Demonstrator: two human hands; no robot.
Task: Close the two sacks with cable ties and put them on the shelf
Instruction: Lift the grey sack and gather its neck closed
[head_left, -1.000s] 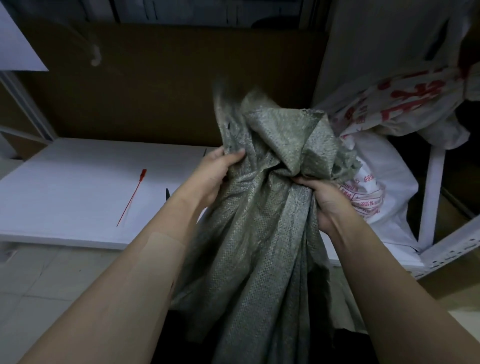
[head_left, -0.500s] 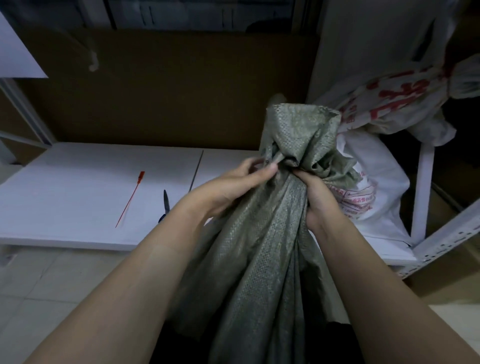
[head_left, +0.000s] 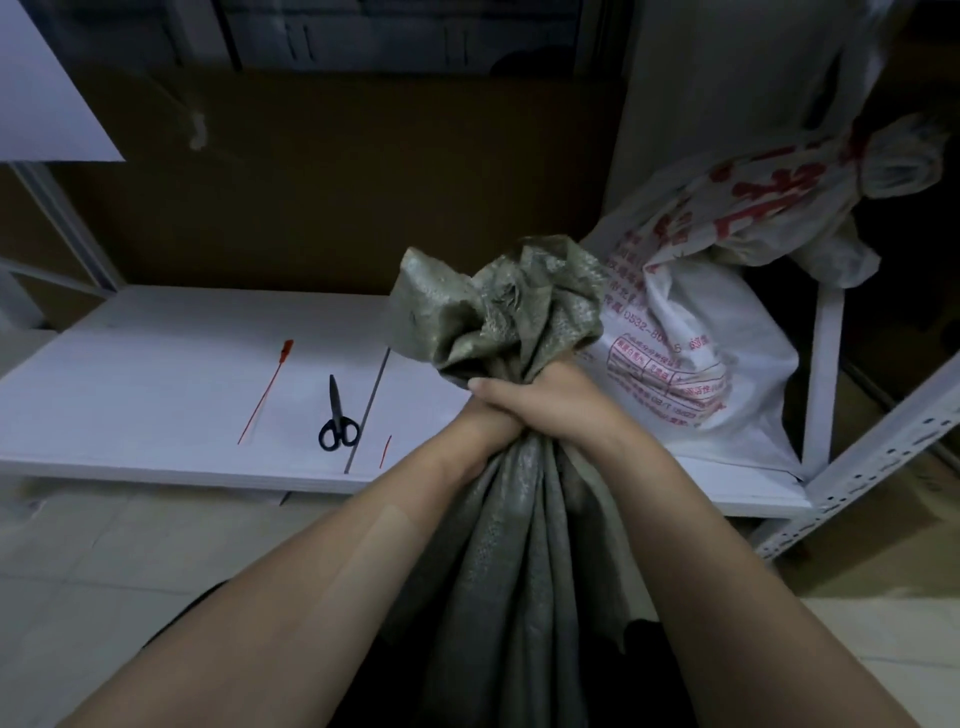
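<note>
As left hand (head_left: 485, 428) and right hand (head_left: 553, 405) grip green sack (head_left: 511, 306), white sack (head_left: 722, 332) shelved

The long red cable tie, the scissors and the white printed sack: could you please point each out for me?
long red cable tie (head_left: 262, 396): head view, middle of its thin strap.
scissors (head_left: 335, 400): head view, on the closed blades.
white printed sack (head_left: 691, 364): head view, on its printed front.

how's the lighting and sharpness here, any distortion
Head view: dim light, no glare; the white shelf board is brightest, the backing behind it dark; woven sack and scissors are sharp, no motion blur; wide-angle stretch swells the forearms low in frame.
</note>
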